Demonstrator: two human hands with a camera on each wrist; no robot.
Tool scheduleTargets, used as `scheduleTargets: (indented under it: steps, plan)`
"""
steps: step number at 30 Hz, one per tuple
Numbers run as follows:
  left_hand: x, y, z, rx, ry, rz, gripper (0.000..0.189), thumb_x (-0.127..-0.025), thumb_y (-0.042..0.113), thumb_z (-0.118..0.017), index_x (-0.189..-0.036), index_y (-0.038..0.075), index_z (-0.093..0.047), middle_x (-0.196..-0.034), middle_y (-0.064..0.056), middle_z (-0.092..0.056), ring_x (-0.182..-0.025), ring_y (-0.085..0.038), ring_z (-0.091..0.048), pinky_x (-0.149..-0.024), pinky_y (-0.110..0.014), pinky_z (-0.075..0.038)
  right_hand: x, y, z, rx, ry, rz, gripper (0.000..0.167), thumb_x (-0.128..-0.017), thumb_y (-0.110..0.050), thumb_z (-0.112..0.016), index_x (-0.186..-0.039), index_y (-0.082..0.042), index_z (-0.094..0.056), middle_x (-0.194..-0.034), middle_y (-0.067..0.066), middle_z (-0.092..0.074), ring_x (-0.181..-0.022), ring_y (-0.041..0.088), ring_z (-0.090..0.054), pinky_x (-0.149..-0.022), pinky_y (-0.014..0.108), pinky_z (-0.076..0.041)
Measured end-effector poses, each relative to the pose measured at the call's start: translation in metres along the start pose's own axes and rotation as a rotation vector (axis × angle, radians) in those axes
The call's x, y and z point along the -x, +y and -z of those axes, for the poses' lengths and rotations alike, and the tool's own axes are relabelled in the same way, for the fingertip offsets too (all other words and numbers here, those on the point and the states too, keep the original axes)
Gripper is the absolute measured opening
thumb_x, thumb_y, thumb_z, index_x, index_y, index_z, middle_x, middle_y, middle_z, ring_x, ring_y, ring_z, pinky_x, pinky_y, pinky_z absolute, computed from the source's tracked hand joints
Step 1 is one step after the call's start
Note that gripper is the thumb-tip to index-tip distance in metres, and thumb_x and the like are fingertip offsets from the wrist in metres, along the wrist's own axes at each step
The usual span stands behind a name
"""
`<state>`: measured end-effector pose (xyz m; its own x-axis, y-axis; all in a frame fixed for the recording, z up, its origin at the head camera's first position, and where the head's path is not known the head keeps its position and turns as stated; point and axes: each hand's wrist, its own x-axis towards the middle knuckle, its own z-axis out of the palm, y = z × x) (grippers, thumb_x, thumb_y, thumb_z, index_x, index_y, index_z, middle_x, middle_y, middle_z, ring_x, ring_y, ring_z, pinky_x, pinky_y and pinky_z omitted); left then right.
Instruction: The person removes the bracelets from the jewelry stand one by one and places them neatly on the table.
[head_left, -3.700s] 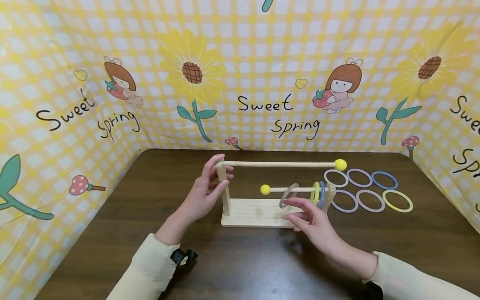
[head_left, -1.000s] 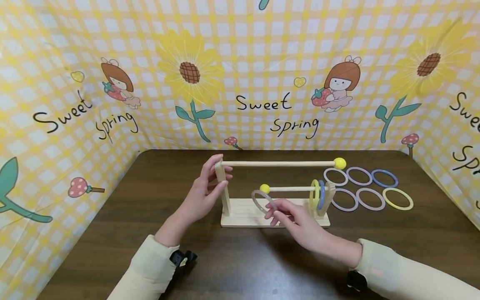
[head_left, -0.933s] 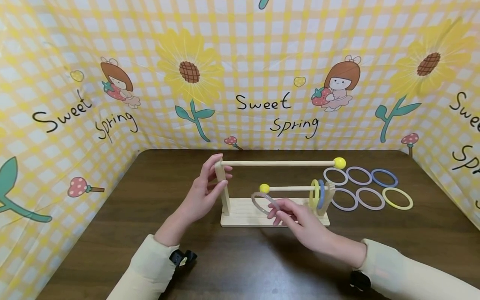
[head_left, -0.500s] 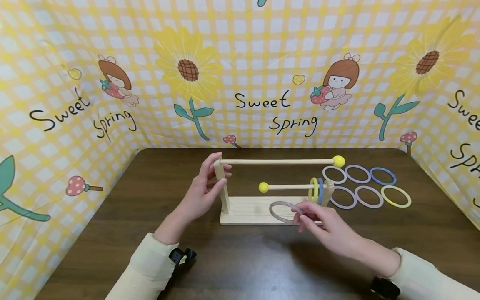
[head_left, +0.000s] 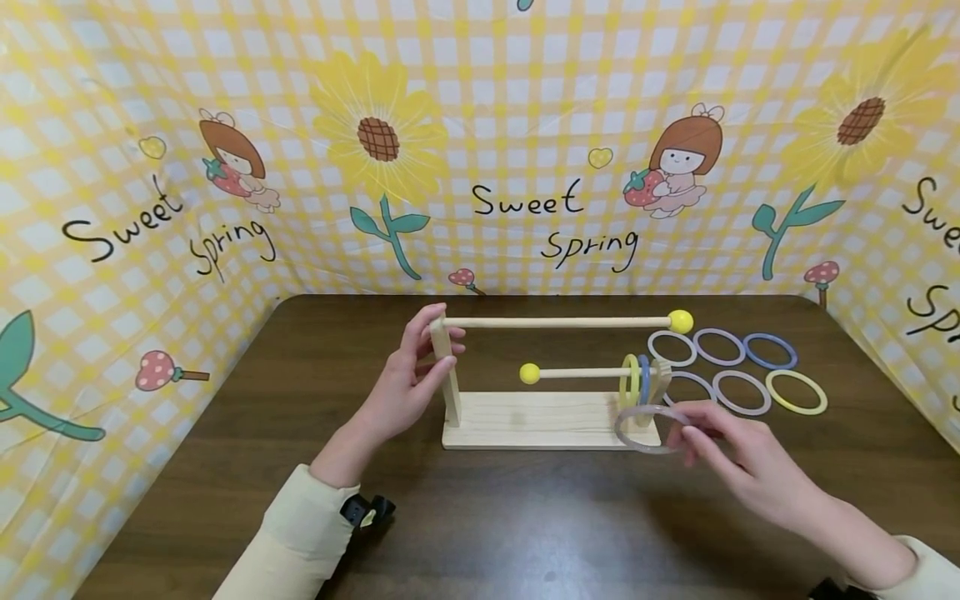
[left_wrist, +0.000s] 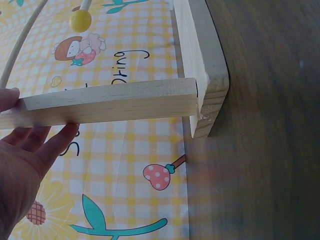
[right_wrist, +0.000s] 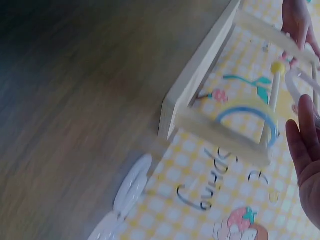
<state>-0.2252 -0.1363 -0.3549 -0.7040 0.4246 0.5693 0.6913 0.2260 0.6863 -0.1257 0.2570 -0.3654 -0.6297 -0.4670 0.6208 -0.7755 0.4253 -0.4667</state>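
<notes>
Pinching lilac ring (head_left: 622,434) in right hand (head_left: 750,458), in front of shorter wooden post (head_left: 662,379); gripping taller wooden post (head_left: 449,383) in left hand (head_left: 397,392). Could drop it through slack pinching, or snag by swinging close.

The head view looks forward and down over the table (head_left: 525,533), farthest back, cloth (head_left: 525,100) toward 12 o'clock. The left wrist view, closest to the stand (head_left: 525,421), lies sideways, table at 3 o'clock; the right wrist view, tilted, has table toward 10 o'clock. All share the stand.
</notes>
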Motion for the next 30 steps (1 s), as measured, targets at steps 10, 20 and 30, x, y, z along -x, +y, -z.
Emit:
scheduleTargets:
  steps: [10,20,30]
  plan:
    - [0.000,0.002,0.001,-0.009,-0.002,0.004,0.063,-0.095,-0.006,-0.055,-0.145,0.019,-0.024,-0.122,-0.015,-0.055,-0.109,-0.032,-0.061,-0.081,-0.053,-0.053,0.013,0.015,0.024,0.081,0.050,-0.001,0.025,-0.096,0.009,-0.051,-0.120,0.004,-0.054,-0.087,-0.004,-0.063,-0.065,0.002,-0.059,-0.061,0.014,-0.047]
    - [0.001,0.003,0.000,-0.004,-0.008,0.020,0.064,-0.096,-0.005,-0.055,-0.146,0.019,-0.024,-0.123,-0.015,-0.056,-0.109,-0.030,-0.061,-0.083,-0.050,-0.053,0.021,0.035,0.042,0.181,0.023,-0.122,0.044,-0.085,0.022,-0.055,-0.120,-0.004,-0.057,-0.081,-0.007,-0.062,-0.058,0.002,-0.055,-0.058,0.014,-0.043]
    - [0.001,0.004,0.001,-0.013,-0.010,0.011,0.064,-0.096,-0.005,-0.055,-0.145,0.019,-0.023,-0.123,-0.015,-0.055,-0.109,-0.031,-0.061,-0.082,-0.051,-0.053,0.034,0.057,0.051,0.137,-0.035,-0.217,0.038,-0.088,0.019,-0.054,-0.116,-0.007,-0.059,-0.075,-0.005,-0.059,-0.053,0.004,-0.052,-0.051,0.016,-0.040]
